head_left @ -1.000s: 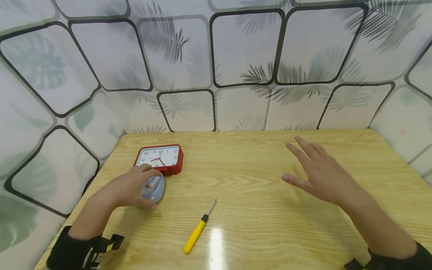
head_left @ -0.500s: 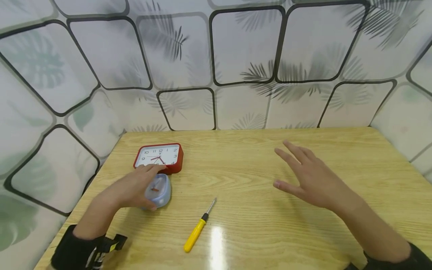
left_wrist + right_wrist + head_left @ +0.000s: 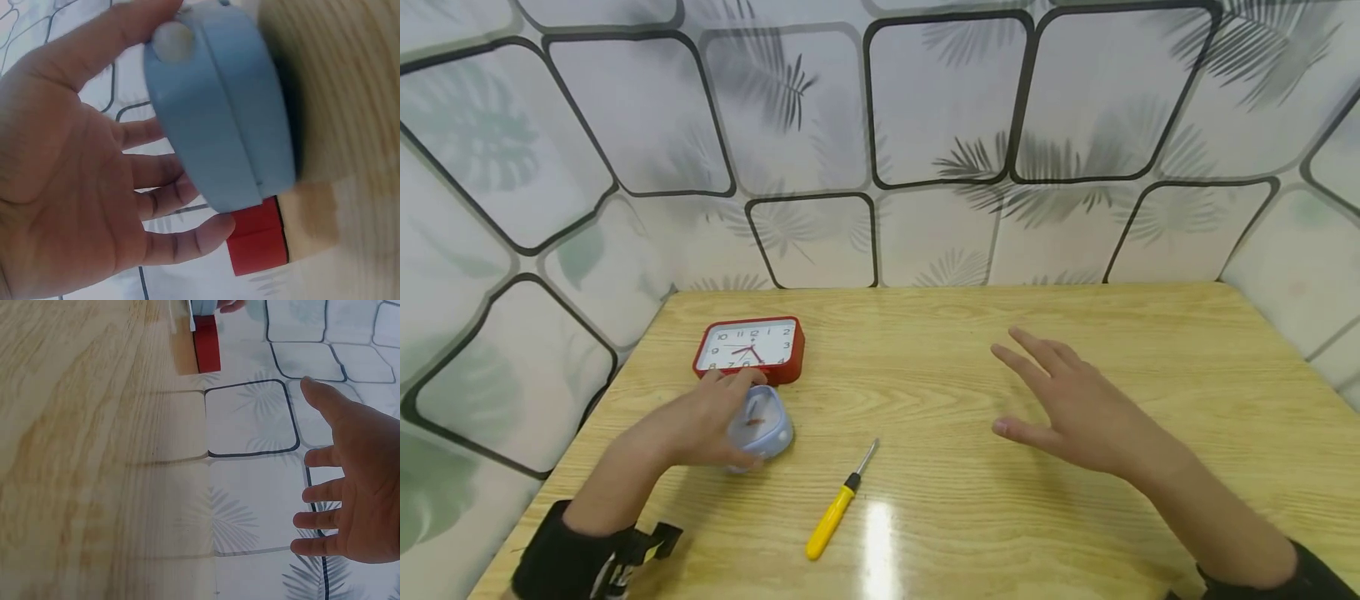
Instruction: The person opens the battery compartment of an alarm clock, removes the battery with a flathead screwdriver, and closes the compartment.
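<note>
A small light blue alarm clock point(image 3: 765, 427) is held in my left hand point(image 3: 700, 422), the thumb on its near side and the fingers toward its far side. In the left wrist view, the blue casing point(image 3: 212, 112) with a round white foot or knob point(image 3: 174, 42) sits between thumb and fingers point(image 3: 181, 244). Just behind it lies a red rectangular clock point(image 3: 752, 343), its white dial facing up; the left fingers overlap its near edge. My right hand point(image 3: 1075, 408) hovers over the table's right side, fingers spread, holding nothing.
A yellow-handled screwdriver point(image 3: 832, 521) lies on the wooden table point(image 3: 925, 375) between the hands, its tip pointing away. A patterned wall covering point(image 3: 947, 108) rises behind the table and at both sides.
My left hand and the blue alarm clock have shifted slightly right, and more of the clock shows, its angle turned. My right hand has drifted left and nearer. The red clock and screwdriver stay put.
</note>
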